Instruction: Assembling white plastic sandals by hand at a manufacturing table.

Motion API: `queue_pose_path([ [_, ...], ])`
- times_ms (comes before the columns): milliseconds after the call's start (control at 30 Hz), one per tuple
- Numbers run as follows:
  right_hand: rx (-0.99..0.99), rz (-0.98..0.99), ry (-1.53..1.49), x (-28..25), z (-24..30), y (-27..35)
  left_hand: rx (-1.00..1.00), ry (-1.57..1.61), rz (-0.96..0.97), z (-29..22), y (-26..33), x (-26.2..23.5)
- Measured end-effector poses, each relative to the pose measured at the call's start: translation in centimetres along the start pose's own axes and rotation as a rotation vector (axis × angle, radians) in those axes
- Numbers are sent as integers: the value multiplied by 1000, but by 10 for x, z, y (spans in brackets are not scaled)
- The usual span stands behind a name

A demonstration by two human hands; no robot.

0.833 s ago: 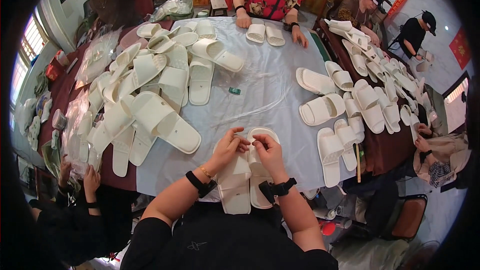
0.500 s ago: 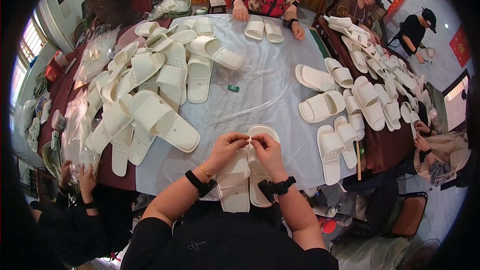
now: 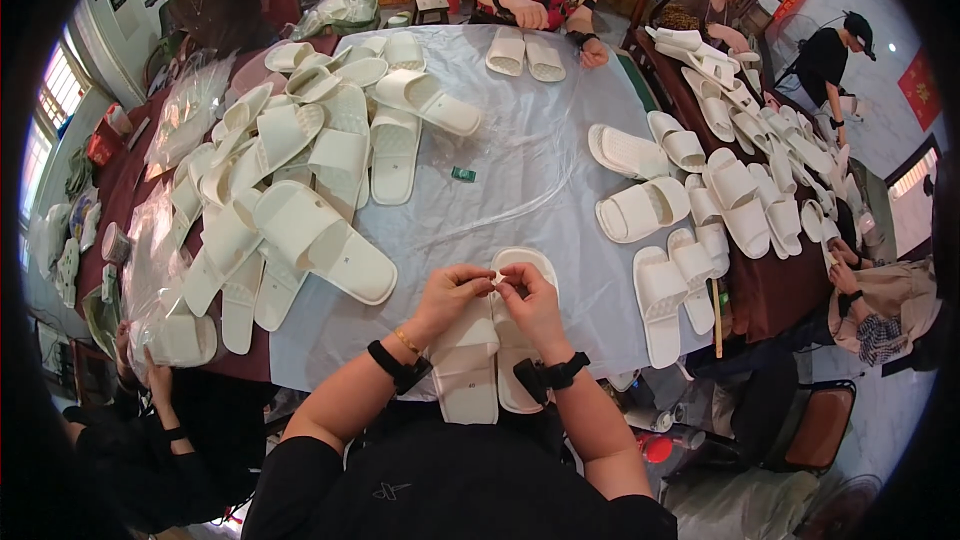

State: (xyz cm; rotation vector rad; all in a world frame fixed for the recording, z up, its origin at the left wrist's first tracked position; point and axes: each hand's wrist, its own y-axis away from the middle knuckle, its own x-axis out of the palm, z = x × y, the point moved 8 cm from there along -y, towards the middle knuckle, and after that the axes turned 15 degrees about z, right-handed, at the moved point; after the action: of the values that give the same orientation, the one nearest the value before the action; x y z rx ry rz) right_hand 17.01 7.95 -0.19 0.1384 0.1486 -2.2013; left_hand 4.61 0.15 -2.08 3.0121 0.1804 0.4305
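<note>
While steadied on table (image 3: pixel 520 140), pair of white foam slippers (image 3: pixel 490 340) lies under hands; small white tag (image 3: pixel 497 279) is pinched by left hand (image 3: pixel 452 292) and right hand (image 3: pixel 533 300) for fine fingertip work.

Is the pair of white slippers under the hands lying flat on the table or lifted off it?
Flat: the pair of white foam slippers lies side by side on the grey plastic sheet, both hands resting over its front.

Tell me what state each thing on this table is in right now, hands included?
Left hand: fingers pinched on a small white piece above the slippers.
Right hand: fingers pinching the same piece.
Pair of white slippers: lying side by side under both hands.
Slipper pile: heaped loosely on the left.
Slippers on the right: lying loose, overlapping.
Plastic sheet: spread flat over the table.
Small green item: lying alone.
</note>
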Motion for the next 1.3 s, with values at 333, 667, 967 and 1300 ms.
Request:
queue_pose_path([
  [333, -3, 15, 20, 2, 5, 1, 33, -78, 29, -2, 0, 2],
  [667, -2, 24, 76, 2, 6, -1, 35, -58, 36, -1, -2, 1],
  [967, -19, -16, 31, 0, 1, 1, 24, -77, 14, 0, 0, 1],
  [1300, -15, -2, 42, 1, 4, -1, 88, -174, 69, -3, -4, 6],
])
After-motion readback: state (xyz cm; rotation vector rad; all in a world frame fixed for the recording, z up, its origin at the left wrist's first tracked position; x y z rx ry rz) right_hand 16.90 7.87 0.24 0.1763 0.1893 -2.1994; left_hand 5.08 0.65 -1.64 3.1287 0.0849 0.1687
